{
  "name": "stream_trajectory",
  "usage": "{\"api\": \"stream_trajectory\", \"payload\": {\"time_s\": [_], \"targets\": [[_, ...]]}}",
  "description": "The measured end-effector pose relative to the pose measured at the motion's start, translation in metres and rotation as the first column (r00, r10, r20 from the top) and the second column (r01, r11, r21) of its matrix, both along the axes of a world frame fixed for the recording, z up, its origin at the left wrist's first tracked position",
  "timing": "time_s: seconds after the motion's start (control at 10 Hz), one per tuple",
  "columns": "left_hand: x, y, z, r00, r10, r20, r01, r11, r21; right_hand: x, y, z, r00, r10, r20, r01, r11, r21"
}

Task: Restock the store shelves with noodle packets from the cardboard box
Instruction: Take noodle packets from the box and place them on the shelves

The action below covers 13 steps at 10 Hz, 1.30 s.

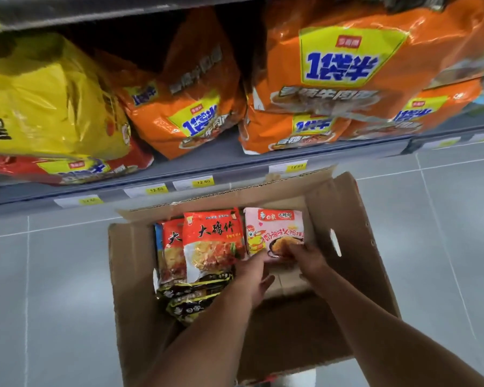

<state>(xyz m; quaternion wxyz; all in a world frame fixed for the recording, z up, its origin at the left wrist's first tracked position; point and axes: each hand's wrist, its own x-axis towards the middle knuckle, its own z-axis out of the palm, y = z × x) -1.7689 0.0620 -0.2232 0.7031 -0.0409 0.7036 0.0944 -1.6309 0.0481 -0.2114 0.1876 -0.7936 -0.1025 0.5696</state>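
**Entry: restock, pick stage. Logged by me from the head view.**

- **Cardboard box** point(129, 261): stood open on the grey tiled floor point(53, 275), flaps up, just in front of the lowest shelf point(207, 163).
- **Contents:**
  - The pink noodle packet point(274, 227) stood upright against the far wall, on the right.
  - Red packets point(213, 241) stood upright just left of it, touching it.
  - A blue packet edge point(157, 236) showed at far left.
  - Black-and-yellow packets point(190, 297) lay flat nearer the person.
  - Bare cardboard showed beneath the hands.
- **Right hand** point(309, 261): its fingers curled over the pink noodle packet's lower edge, gripping it.
- **Left hand** point(256, 275): its fingers were stretched out, touching that packet's lower left corner. The thumb was spread apart below, and I saw no closed hold.
- **Shelf stock:** orange multipacks point(333, 65) filled the middle and right. A yellow multipack point(45, 93) sat at left on a red multipack point(67, 166). Price labels point(203, 181) ran along the shelf lip.
- **Step in hand (my judgement):** this was the pick, drawing the pink noodle packet out of the box. I saw none of the box's single packets on the shelf.
- **Next move (my judgement):**
  - It called for a straight lift clear of the far wall.
  - The touching red packets would need minding, since they might tip into the gap.
  - It then needed a shelf place. This shelf held only multipacks, so the proper facing perhaps lay outside the view.
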Motion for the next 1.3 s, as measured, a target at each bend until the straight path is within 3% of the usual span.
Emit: {"api": "stream_trajectory", "payload": {"time_s": [0.1,0.2,0.4,0.5,0.6,0.7,0.8,0.9,1.0,1.2,1.3], "targets": [[0.005,0.002,-0.021,0.979,0.201,0.035,-0.203,0.977,0.068,-0.006,-0.001,-0.019,0.999,-0.044,-0.029,0.045,0.998,0.040],[0.005,-0.004,-0.021,0.984,0.175,0.033,-0.177,0.979,0.099,-0.005,-0.005,-0.020,0.995,-0.099,-0.032,0.100,0.993,0.061],[0.011,-0.017,0.018,0.974,0.162,0.156,-0.172,0.983,0.057,0.007,-0.027,0.029,0.956,-0.252,-0.148,0.248,0.968,-0.046],[0.012,-0.023,0.062,0.968,0.163,0.191,-0.174,0.984,0.041,0.012,-0.042,0.060,0.939,-0.301,-0.165,0.287,0.952,-0.101],[0.004,-0.031,0.105,0.988,0.076,0.134,-0.089,0.992,0.091,0.014,-0.051,0.100,0.929,-0.329,-0.167,0.308,0.941,-0.139],[-0.002,-0.026,0.185,0.973,0.124,0.196,-0.136,0.989,0.050,0.010,-0.055,0.151,0.938,-0.295,-0.179,0.276,0.953,-0.125],[-0.017,-0.020,0.240,0.970,0.054,0.236,-0.079,0.992,0.097,0.001,-0.049,0.207,0.948,-0.242,-0.208,0.232,0.970,-0.071],[-0.039,-0.010,0.303,0.994,-0.051,0.097,0.049,0.998,0.025,-0.008,-0.038,0.274,0.955,-0.207,-0.211,0.209,0.978,-0.014],[-0.062,0.007,0.364,0.991,-0.132,0.039,0.125,0.984,0.130,-0.024,-0.026,0.352,0.964,-0.114,-0.241,0.135,0.988,0.075],[-0.111,0.046,0.499,0.972,-0.198,0.128,0.142,0.926,0.349,-0.055,0.000,0.486,0.967,-0.076,-0.244,0.141,0.955,0.262],[-0.136,0.057,0.565,0.952,-0.193,0.237,0.069,0.891,0.448,-0.070,0.008,0.550,0.957,-0.038,-0.286,0.145,0.921,0.362]]}}
